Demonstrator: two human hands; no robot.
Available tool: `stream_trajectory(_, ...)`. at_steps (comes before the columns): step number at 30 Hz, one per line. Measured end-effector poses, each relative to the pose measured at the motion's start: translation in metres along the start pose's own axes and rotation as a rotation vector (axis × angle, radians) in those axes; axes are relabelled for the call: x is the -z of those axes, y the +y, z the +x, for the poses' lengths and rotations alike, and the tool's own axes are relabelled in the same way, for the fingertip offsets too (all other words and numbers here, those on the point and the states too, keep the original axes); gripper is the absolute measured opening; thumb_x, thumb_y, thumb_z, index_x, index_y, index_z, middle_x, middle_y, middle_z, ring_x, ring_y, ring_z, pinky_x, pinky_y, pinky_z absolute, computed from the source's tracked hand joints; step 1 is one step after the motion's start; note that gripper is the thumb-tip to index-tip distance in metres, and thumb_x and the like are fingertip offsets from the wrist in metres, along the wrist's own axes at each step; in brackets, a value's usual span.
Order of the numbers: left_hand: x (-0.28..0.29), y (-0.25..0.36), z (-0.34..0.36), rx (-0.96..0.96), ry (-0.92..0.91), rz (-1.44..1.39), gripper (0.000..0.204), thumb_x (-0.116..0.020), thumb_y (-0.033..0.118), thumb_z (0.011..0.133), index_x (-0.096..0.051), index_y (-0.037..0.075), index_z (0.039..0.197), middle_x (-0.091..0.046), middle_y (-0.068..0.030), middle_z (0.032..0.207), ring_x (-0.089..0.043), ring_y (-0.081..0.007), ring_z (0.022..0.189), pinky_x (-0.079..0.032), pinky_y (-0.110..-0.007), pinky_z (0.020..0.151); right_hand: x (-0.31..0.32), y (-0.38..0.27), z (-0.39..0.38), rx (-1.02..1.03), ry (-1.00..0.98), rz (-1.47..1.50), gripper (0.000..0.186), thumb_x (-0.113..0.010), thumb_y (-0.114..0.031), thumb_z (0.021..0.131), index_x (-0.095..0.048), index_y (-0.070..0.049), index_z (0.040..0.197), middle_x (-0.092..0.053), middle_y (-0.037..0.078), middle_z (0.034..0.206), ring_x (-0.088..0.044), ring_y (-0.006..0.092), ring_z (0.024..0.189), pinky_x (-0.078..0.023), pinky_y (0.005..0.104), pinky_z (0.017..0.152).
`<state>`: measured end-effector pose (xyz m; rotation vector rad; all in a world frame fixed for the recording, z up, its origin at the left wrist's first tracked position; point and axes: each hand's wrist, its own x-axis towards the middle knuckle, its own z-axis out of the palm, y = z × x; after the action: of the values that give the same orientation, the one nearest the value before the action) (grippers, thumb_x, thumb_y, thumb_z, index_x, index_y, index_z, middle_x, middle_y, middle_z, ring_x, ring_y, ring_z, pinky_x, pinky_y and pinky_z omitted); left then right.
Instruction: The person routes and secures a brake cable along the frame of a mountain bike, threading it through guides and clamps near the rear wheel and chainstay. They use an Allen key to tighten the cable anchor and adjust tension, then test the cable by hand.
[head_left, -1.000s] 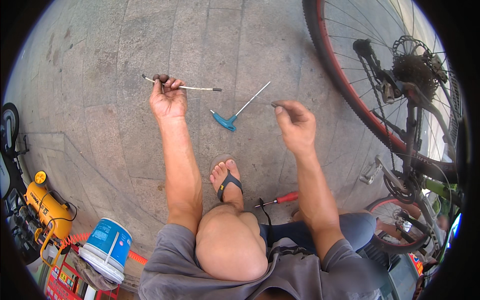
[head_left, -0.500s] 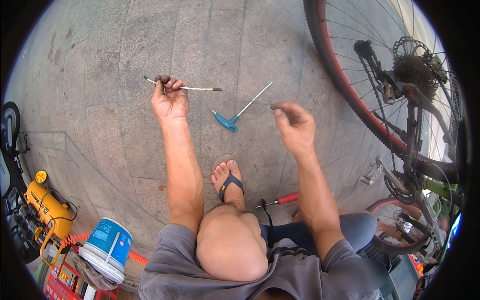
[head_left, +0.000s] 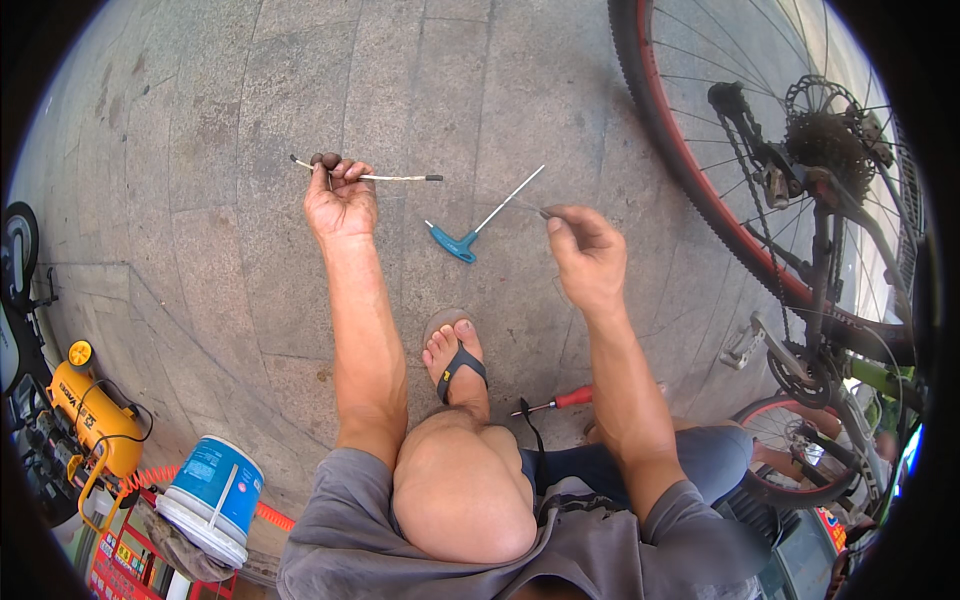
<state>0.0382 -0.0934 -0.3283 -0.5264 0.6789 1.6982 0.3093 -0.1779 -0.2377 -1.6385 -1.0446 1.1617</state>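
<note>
My left hand [head_left: 340, 200] is closed around a short length of white cable housing [head_left: 400, 178] with black ends, held roughly level above the paving. The fingertips of that hand are dark with grime. Off to the right, my right hand [head_left: 587, 255] pinches a thin wire [head_left: 527, 206], which shows only faintly as it runs left toward the housing. Whether the wire enters the housing is too faint to tell. On the ground between the hands lies a T-handle hex key [head_left: 456, 243] with a teal grip, touching neither hand.
A bicycle wheel [head_left: 655, 110] with a red rim stands at the right, its chain and pedal [head_left: 743, 345] beside me. A red-handled screwdriver [head_left: 572, 397] lies near my right forearm. At the lower left are a blue bucket [head_left: 212, 490] and a yellow air compressor [head_left: 95, 415].
My right hand has shifted very slightly to the left, still pinching the wire. The left hand and the housing have hardly moved.
</note>
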Motion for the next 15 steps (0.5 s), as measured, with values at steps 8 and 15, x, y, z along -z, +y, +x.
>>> stream_trajectory(8,0.001,0.0012,-0.0002,0.008,-0.011,-0.001,0.016,-0.044,0.015,0.098,-0.056,0.006,0.09,-0.056,-0.0051,0.077,-0.044,-0.0149,0.062,-0.038,-0.03,0.058,0.0007,0.0007,0.0,0.014,0.0,-0.008,0.014,-0.066,-0.01,0.085,-0.067,0.001,0.094,-0.058,-0.004,0.067,-0.049,0.0027,0.06,-0.039,0.0208,0.052)
stream_trajectory(15,0.0005,-0.0006,-0.0016,0.006,-0.01,0.001,0.016,-0.045,0.015,0.097,-0.056,0.006,0.09,-0.056,-0.0051,0.077,-0.044,-0.015,0.062,-0.038,-0.03,0.058,0.0004,0.0016,-0.0002,0.021,0.003,-0.022,0.014,-0.066,-0.01,0.085,-0.066,0.001,0.093,-0.057,-0.004,0.067,-0.048,0.0026,0.06,-0.038,0.0207,0.051)
